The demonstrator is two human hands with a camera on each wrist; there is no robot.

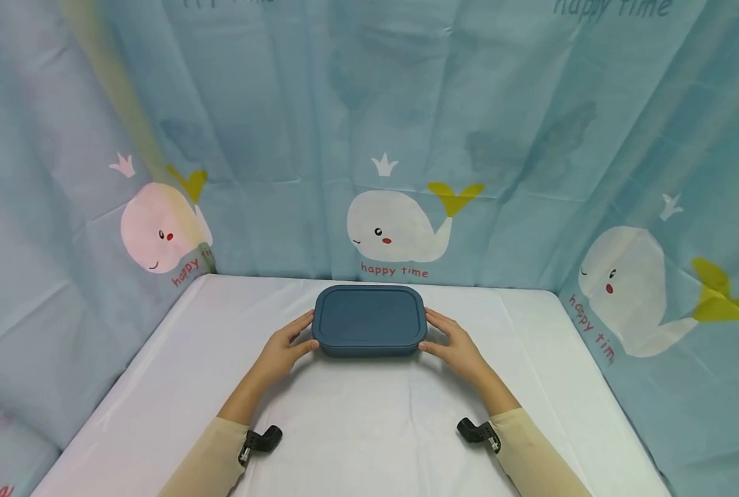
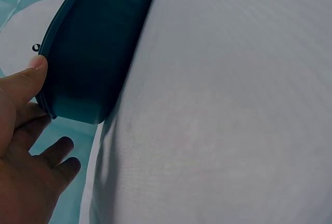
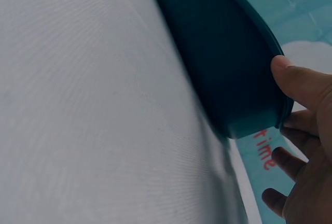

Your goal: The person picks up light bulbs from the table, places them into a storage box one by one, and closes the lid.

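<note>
A dark blue rectangular lunch box (image 1: 371, 316) with a rounded, lipped lid sits toward the back of the white table, its long side facing me. My left hand (image 1: 282, 348) holds its left end, with the thumb at the front corner of the rim and fingers along the side. At the opposite end my right hand (image 1: 456, 348) grips the box in mirror fashion. Both wrist views show each thumb (image 2: 37, 68) on the lid's edge and the forefinger just under it. The lower fingers (image 3: 282, 164) of each hand spread free beside the box. What the box contains is hidden.
White cloth covers the table (image 1: 357, 428). Light blue curtains (image 1: 270, 228) printed with whales stand close behind it and along both sides. Each forearm carries a black camera mount (image 1: 264, 440) near the cuff.
</note>
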